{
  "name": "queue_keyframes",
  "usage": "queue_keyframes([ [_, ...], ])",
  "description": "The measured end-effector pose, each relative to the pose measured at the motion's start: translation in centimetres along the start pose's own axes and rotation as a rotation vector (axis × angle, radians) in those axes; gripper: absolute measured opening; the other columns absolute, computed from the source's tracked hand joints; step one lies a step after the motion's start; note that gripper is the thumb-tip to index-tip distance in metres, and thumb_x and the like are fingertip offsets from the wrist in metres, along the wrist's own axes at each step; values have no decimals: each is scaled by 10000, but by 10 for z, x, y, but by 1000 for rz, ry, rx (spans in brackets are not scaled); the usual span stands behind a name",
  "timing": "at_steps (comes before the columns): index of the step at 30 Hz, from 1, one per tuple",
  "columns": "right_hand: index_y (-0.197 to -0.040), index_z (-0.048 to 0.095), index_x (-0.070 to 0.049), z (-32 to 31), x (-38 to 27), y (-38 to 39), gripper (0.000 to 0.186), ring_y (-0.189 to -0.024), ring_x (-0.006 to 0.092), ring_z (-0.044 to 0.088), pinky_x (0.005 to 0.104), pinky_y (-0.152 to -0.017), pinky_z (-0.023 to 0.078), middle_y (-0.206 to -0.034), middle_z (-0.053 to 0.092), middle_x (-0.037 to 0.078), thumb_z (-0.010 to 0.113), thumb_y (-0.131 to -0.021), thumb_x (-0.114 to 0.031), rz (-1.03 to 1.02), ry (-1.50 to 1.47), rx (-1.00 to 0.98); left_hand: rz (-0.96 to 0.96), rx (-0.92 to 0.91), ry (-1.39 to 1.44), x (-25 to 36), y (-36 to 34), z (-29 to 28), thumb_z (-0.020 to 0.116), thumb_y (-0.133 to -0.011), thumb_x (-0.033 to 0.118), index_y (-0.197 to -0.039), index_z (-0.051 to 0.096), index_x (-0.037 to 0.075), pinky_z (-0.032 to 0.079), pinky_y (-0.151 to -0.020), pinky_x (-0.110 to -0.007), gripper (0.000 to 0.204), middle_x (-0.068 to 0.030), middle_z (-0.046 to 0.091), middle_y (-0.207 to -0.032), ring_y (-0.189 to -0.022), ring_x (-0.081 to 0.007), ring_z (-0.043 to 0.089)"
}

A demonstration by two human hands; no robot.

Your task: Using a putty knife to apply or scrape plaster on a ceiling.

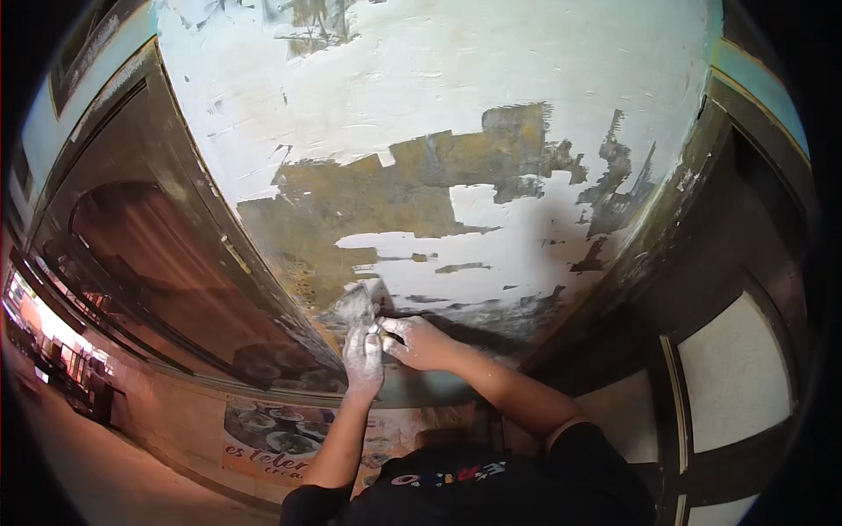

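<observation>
My two hands meet low in front of a wall (614, 53) that is partly coated in white putty, with brown-olive patches showing through. My left hand (363, 359), dusted white, is closed on a putty knife whose putty-smeared blade (355, 303) points up toward the wall's lower left. Close beside it, my right hand (419, 343) has its fingers curled in against the left fingers and the base of the blade. Whatever my right fingers grip is hidden between the hands. White putty marks both hands.
A dark wooden frame with a brownish pane (167, 263) flanks the wall on the left. To the right stands dark woodwork with pale panels (737, 377). A printed banner (263, 438) hangs below, and tiled floor (158, 478) lies at lower left.
</observation>
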State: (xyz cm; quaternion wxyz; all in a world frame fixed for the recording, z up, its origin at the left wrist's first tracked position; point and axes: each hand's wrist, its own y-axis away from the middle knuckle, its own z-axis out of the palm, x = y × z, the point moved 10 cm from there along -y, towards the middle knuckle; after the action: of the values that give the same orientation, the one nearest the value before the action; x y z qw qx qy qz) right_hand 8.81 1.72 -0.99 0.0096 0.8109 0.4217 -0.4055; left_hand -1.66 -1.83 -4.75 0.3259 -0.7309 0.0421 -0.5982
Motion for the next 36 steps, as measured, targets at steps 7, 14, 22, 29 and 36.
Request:
queue_keyframes([
  [7, -998, 647, -108, -111, -94, -10, 241, -914, 297, 604, 404, -816, 484, -994, 636, 96, 604, -825, -272, -354, 424, 286, -45, 214, 128, 45, -13, -25, 498, -940, 293, -1003, 494, 34, 427, -655, -256, 267, -25, 504, -822, -707, -101, 488],
  [14, -1104, 629, -237, -237, -177, -9, 348, -1219, 238, 410, 514, -1005, 277, -1232, 557, 7, 635, -760, -286, -586, 940, 887, -49, 253, 115, 26, 6, -20, 482, -919, 149, -1006, 429, 58, 353, -525, -222, 137, 19, 402, -701, -591, -55, 392],
  [22, -1231, 555, -349, -240, -152, -27, 452, -1369, 244, 224, 577, -1082, 68, -1429, 372, -37, 595, -781, -362, -421, 1078, 854, -72, 145, -264, 17, -4, 2, 428, -944, 237, -973, 507, -2, 380, -536, -277, 254, -20, 468, -673, -602, -107, 446],
  [29, -1196, 590, -330, -236, -156, -28, 419, -1371, 248, 224, 588, -1076, 73, -1435, 367, -36, 595, -777, -326, -465, 1000, 818, -124, 140, -472, -40, 5, 5, 422, -938, 252, -955, 533, -4, 408, -544, -407, 279, -193, 517, -625, -572, -351, 526],
  [36, -1138, 621, -266, -240, -153, -23, 404, -1363, 248, 241, 566, -1090, 53, -1400, 410, -12, 611, -737, -318, -509, 985, 847, -102, 149, -373, 13, -42, -1, 473, -924, 253, -951, 568, -18, 421, -577, -406, 289, -209, 555, -675, -592, -326, 526],
])
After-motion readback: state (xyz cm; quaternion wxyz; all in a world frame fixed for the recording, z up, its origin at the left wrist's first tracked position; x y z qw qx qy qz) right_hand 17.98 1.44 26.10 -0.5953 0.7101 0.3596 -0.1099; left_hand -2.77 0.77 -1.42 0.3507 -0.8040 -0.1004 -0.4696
